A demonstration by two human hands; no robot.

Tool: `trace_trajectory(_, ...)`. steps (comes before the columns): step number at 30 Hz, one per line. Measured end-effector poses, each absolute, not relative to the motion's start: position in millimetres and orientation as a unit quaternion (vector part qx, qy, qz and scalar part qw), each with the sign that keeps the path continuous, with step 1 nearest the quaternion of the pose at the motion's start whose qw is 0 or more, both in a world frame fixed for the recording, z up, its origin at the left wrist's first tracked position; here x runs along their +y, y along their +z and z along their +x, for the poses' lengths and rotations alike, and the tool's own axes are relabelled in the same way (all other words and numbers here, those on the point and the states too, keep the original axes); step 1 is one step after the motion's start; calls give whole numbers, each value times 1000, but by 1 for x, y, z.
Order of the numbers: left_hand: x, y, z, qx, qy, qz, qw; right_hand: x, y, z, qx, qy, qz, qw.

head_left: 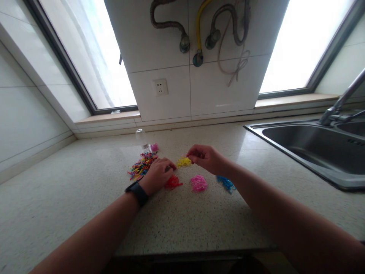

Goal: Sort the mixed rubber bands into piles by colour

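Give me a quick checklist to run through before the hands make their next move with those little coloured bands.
1. Right hand at the yellow pile, fingers pinched together: ok; whether a band is held, cannot tell.
2. Left hand resting on the counter beside the mixed pile: ok.
3. Red pile, pink pile and blue pile lying apart, colours unmixed: ok.
4. Small clear bottle upright behind the mixed pile: ok.
5. All piles well away from the sink: ok.

Blown-out windows (108, 57) backlight scene — counter (71, 213) dim, forearms shadowed, wide-angle bending at edges.
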State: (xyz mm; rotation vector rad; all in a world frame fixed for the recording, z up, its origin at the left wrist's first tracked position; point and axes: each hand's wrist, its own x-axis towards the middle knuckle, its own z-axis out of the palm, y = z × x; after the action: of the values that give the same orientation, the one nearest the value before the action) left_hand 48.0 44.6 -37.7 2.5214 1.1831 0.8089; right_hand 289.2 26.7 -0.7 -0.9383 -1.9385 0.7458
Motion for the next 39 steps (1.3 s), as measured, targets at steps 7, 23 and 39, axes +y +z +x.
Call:
trace_trajectory(7,42,-35,50,395,260,869,145,23,3,289,-779,288,-376,411)
trace_trajectory(23,43,-39,50,413,285,852,149,20,12,285,-722,387,-357,449)
trace_trajectory(39,41,-38,50,420,263,858,132,18,13,285,-720,411,-349,437)
